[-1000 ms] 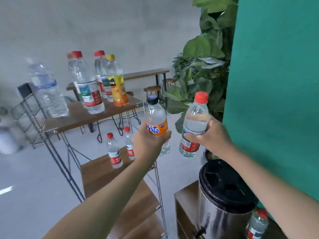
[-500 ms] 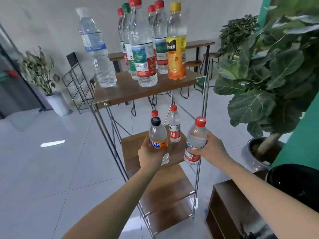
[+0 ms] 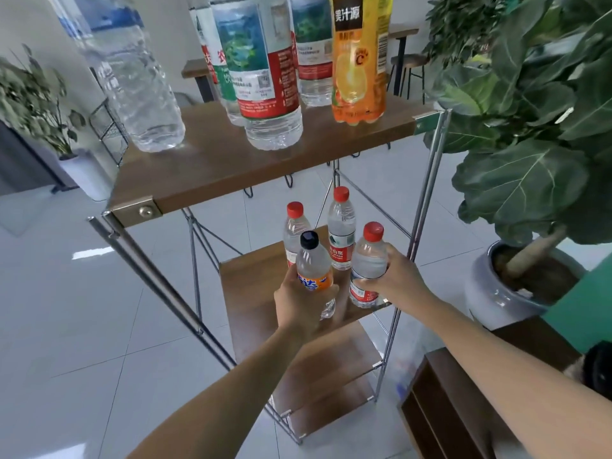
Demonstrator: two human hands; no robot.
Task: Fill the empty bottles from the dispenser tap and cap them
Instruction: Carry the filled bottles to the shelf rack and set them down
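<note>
Black cap, orange label on my left bottle (image 3: pixel 313 266); red cap, red label on the right bottle (image 3: pixel 367 265) beside it; brown shelf (image 3: pixel 251 286).

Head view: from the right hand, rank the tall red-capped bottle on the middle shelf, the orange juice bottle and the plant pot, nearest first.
From the right hand:
1. Tall red-capped bottle, just left on the middle shelf.
2. Plant pot, on the floor to the right.
3. Orange juice bottle, up on the top shelf.

"美汁源" on the black-topped label of the orange juice bottle (image 3: pixel 359 58) at the top shelf's right edge, a large "C" lower on the same label
</note>
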